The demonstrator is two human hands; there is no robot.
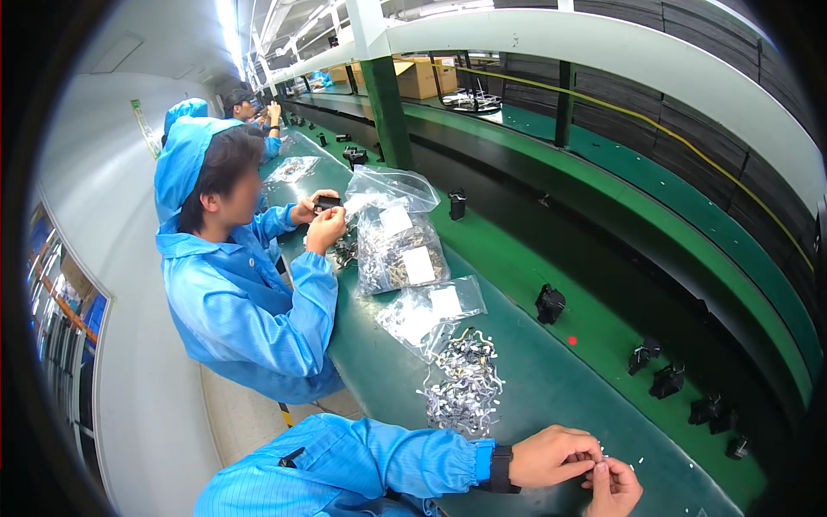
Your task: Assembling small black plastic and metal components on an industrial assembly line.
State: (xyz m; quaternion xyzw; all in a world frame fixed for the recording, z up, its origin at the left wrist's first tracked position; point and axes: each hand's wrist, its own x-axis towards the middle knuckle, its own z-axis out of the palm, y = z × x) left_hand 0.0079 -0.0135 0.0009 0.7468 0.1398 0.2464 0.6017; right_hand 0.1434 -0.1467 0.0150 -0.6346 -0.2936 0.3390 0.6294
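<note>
Over the green worktop (pixel 551 379), my left hand (pixel 556 457) and my right hand (pixel 616 489) meet fingertip to fingertip. Both are closed in a pinch, and whatever sits between the fingers is too small to make out. A black band circles my left wrist below a blue sleeve. Tiny white bits (pixel 638 462) lie on the worktop just beyond my fingers. To the left of my hands is a loose pile of small white, silvery and tan strips (pixel 463 385), which neither hand touches.
Clear plastic bags (pixel 401 250) full of similar strips, with white labels, stand farther up the worktop. A co-worker in blue (pixel 245 284) holds a small black part (pixel 327 202). Several black parts (pixel 550 304) line the green ledge beside a dark channel. A green post (pixel 386 112) rises behind.
</note>
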